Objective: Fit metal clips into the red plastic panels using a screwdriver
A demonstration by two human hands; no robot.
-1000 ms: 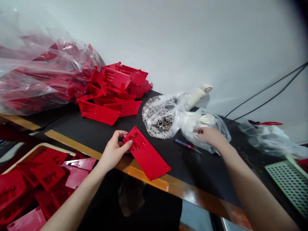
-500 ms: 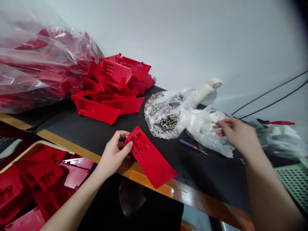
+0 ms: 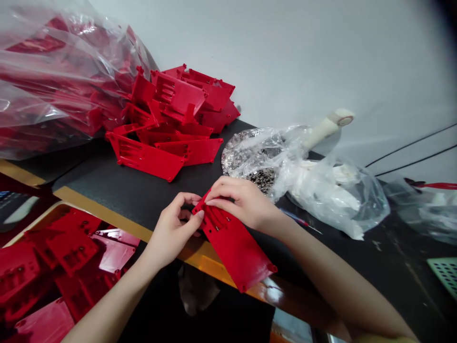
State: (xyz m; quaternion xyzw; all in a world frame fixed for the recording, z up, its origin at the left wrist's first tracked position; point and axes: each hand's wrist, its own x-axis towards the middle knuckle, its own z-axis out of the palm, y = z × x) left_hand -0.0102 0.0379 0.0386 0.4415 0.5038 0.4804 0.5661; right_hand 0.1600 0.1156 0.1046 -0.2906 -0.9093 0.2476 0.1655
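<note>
R hand has come over from the white-stuff bag & is now at the slotted end of the red plate, opp. L hand; so both hands are now on one pc, & work looks to be at that end. L grip: closed on the plate's corner, thumb on top. R grip: narrow, thumb & fingers bunched at the slots; can't tell if a small part's between them. Plate is tilted, slotted end away from the person, plain end out over the table's yellow edge strip; can't tell if it touches. Metal contacts show in the slots, but R fingers cover some. Around: loose red pile behind on the black table, big clear bag of red pcs to its left, bin w/ more red pcs front left. Bits bag is just behind R hand, partly hidden by it; white tube behind the bags. Screwdriver lies by the white-stuff bag, partly blocked by R forearm. Green basket far right, cut off by frame.
</note>
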